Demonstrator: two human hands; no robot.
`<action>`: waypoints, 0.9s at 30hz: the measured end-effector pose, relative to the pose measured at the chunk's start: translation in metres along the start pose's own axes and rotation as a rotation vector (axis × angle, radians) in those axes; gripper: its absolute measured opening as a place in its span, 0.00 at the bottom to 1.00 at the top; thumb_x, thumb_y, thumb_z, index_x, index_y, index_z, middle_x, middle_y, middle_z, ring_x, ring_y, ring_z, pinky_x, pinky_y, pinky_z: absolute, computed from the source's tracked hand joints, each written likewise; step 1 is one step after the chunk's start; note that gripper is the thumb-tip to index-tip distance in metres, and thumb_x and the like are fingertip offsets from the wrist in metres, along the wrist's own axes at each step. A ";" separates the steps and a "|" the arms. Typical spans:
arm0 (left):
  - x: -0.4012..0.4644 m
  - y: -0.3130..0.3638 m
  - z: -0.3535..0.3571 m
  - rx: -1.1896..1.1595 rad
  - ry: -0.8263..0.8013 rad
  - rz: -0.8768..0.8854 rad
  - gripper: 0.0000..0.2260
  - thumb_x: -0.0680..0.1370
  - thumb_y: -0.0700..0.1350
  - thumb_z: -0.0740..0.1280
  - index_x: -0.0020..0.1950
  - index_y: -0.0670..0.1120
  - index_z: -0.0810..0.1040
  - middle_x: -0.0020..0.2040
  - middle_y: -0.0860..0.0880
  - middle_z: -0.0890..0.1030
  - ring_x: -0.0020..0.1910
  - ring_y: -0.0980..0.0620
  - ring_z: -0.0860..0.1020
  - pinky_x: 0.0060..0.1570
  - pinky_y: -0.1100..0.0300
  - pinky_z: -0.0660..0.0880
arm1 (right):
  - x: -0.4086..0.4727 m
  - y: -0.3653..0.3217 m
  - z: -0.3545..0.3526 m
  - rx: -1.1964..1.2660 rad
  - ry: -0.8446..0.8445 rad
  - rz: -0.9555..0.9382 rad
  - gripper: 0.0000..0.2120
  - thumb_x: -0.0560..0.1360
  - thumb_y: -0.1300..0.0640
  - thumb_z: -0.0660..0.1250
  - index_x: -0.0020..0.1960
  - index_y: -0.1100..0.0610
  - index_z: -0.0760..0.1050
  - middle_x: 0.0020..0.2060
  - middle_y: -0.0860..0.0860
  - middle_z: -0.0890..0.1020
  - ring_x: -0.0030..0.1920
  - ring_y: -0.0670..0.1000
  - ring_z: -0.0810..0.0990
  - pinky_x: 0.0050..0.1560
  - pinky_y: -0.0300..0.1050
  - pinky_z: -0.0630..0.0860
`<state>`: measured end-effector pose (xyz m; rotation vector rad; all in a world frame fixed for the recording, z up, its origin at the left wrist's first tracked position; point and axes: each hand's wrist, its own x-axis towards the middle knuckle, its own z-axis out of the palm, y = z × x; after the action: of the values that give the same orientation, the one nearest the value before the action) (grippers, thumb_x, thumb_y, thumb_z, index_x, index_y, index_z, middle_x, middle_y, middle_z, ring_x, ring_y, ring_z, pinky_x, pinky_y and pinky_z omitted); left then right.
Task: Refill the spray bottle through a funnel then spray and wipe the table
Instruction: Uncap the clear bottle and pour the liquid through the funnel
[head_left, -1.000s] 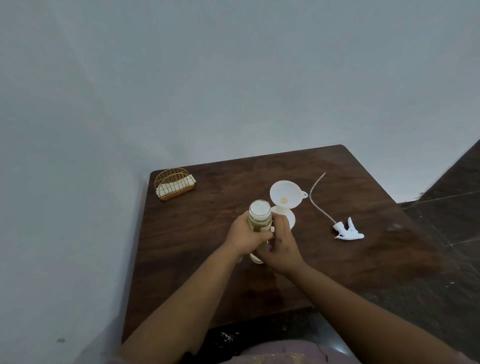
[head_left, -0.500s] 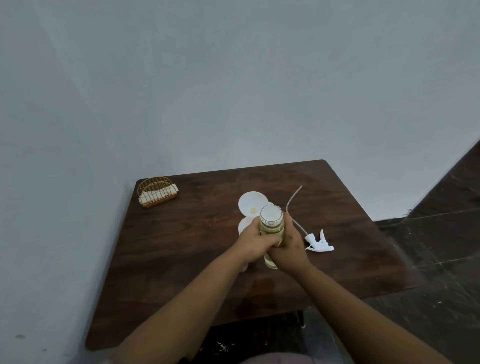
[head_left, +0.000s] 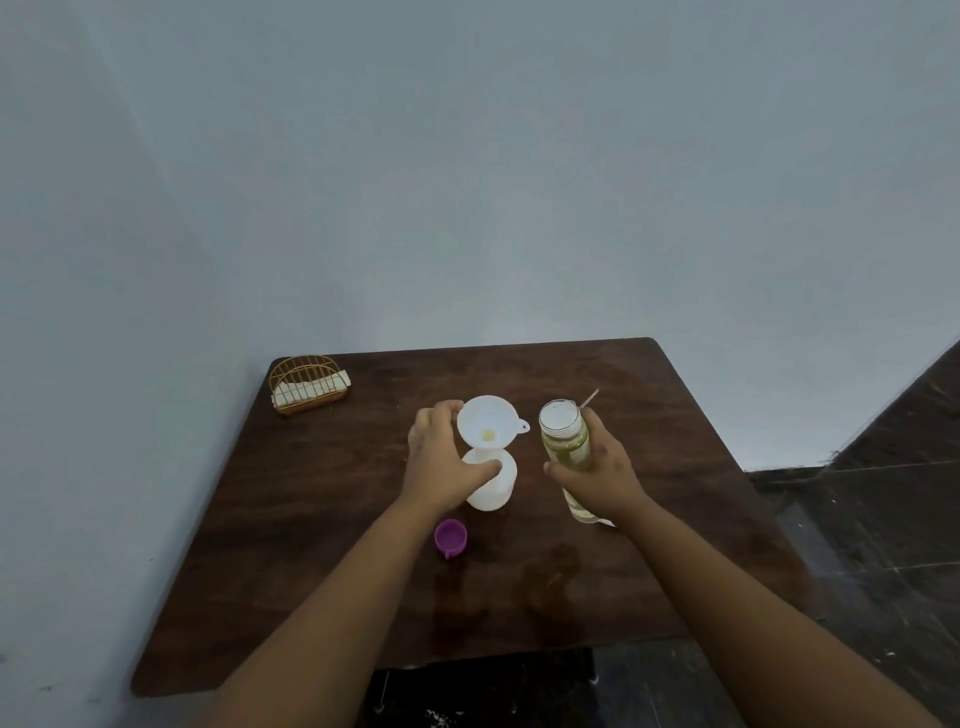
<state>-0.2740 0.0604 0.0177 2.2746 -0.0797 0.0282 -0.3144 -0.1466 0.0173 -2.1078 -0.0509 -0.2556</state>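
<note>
Hands | left hand (head_left: 441, 460) curled round white bottle (head_left: 493, 480) under funnel (head_left: 488, 427) | right hand (head_left: 602, 475) grips refill bottle (head_left: 565, 441)

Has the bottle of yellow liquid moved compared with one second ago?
Yes. The bottle of yellow liquid, held by the right hand, was in front of the funnel; now it stands to the funnel's right.

Spray head (head_left: 605, 521) mostly hidden behind right hand (head_left: 597, 475).

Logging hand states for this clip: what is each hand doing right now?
Left hand: holding the white spray bottle below the funnel.
Right hand: closed around the refill bottle of yellowish liquid, cap off.
</note>
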 end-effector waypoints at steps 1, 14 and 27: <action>0.006 -0.001 0.001 0.013 -0.033 -0.017 0.41 0.64 0.52 0.80 0.72 0.52 0.63 0.69 0.51 0.65 0.69 0.48 0.64 0.65 0.50 0.70 | 0.006 0.002 -0.002 -0.016 -0.008 -0.001 0.24 0.66 0.68 0.74 0.56 0.52 0.69 0.45 0.42 0.78 0.45 0.33 0.77 0.43 0.20 0.68; 0.068 -0.026 0.019 -0.005 -0.306 0.025 0.45 0.62 0.51 0.82 0.73 0.51 0.61 0.71 0.51 0.65 0.67 0.49 0.68 0.61 0.52 0.73 | 0.085 0.014 0.004 -0.121 -0.102 0.023 0.27 0.66 0.67 0.74 0.60 0.51 0.70 0.47 0.46 0.79 0.46 0.36 0.78 0.44 0.22 0.69; 0.077 -0.028 0.020 -0.072 -0.380 0.005 0.44 0.64 0.47 0.79 0.75 0.53 0.59 0.70 0.52 0.68 0.68 0.49 0.69 0.60 0.53 0.75 | 0.131 0.021 -0.003 -0.186 -0.300 -0.125 0.25 0.62 0.67 0.73 0.57 0.55 0.72 0.45 0.46 0.79 0.44 0.40 0.78 0.42 0.29 0.71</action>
<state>-0.1960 0.0596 -0.0122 2.1808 -0.2814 -0.3983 -0.1835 -0.1687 0.0279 -2.3160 -0.3496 -0.0160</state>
